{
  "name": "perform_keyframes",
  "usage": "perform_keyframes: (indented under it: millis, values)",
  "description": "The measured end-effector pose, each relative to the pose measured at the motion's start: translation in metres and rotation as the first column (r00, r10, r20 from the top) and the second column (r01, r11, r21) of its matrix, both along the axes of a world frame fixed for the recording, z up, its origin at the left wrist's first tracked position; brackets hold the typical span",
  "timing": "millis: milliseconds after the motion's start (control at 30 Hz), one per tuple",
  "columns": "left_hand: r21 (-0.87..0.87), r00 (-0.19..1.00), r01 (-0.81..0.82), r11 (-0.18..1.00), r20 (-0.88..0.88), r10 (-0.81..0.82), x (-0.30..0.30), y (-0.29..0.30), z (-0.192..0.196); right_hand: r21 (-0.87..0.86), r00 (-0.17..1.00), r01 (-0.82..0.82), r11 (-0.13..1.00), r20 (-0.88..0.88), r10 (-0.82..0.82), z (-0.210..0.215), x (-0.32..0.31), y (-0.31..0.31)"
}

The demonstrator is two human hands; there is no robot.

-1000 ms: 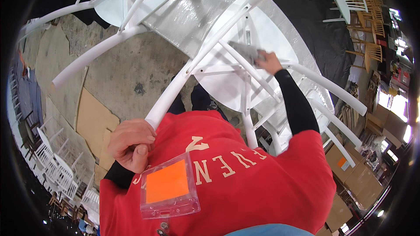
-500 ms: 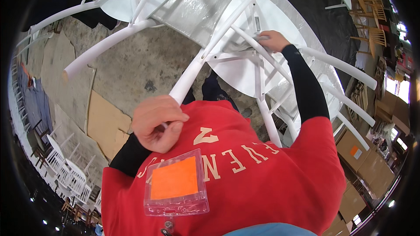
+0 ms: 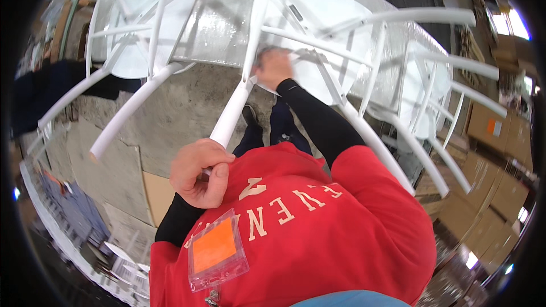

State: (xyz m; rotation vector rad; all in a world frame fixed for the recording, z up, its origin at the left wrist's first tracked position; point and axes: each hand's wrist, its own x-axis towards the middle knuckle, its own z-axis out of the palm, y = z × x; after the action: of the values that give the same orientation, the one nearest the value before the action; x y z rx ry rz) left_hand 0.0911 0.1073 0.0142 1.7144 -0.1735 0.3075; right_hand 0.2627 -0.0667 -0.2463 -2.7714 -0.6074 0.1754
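An upturned white chair (image 3: 231,115) stands with its legs pointing up and out, its round seat (image 3: 341,11) face down on a plastic-wrapped surface. My left hand (image 3: 200,173) is closed round the end of the chair's near left leg, close to my red shirt. My right hand (image 3: 275,68) is blurred by motion at the foot of that same leg, beside the underside of the seat. A grey piece that looks like a crumpled cloth (image 3: 264,53) shows at its fingers, partly hidden. Thin rungs join the legs above my right forearm.
More upturned white chairs stand left (image 3: 136,51) and right (image 3: 424,96) on the same wrapped surface (image 3: 219,28), legs jutting outward. Cardboard boxes (image 3: 489,119) are stacked at the right. Flattened cardboard (image 3: 158,196) lies on the concrete floor. A dark-clothed person's limb (image 3: 62,94) shows at far left.
My right hand has moved left across the seat's underside to the base of the gripped leg. My left hand keeps its hold on the leg's end. The whole view has turned.
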Motion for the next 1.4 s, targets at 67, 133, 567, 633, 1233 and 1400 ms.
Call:
perform_keyframes:
  millis: [67, 133, 567, 633, 1233, 1400]
  values:
    - [0.055, 0.999, 0.033, 0.998, 0.031, -0.034, -0.002, 0.004, -0.004, 0.223, 0.987, -0.145, 0.964, -0.031, 0.156, 0.007, -0.026, 0.016]
    - [0.092, 0.998, 0.037, 0.995, 0.042, -0.041, -0.001, 0.006, -0.004, 0.397, 0.988, -0.147, 0.906, 0.094, 0.119, 0.015, -0.036, 0.009]
    - [0.177, 0.995, 0.099, 0.979, -0.033, -0.095, 0.0, 0.008, 0.0, 0.406, 0.942, 0.327, 0.854, -0.211, -0.261, -0.019, -0.116, 0.011]
    - [0.187, 0.99, 0.143, 0.972, -0.045, -0.137, 0.002, 0.011, 0.002, 0.148, 0.857, 0.063, 0.987, -0.515, 0.023, -0.02, -0.14, -0.012]
    - [0.013, 0.996, 0.083, 0.996, -0.025, -0.082, -0.016, 0.008, -0.02, 0.117, 0.905, 0.082, 0.99, -0.425, -0.025, 0.009, -0.142, -0.062]
    - [-0.113, 0.999, -0.017, 0.993, -0.037, 0.013, -0.011, -0.005, -0.028, 0.277, 0.791, 0.178, 0.944, -0.612, 0.03, -0.054, -0.217, -0.138]
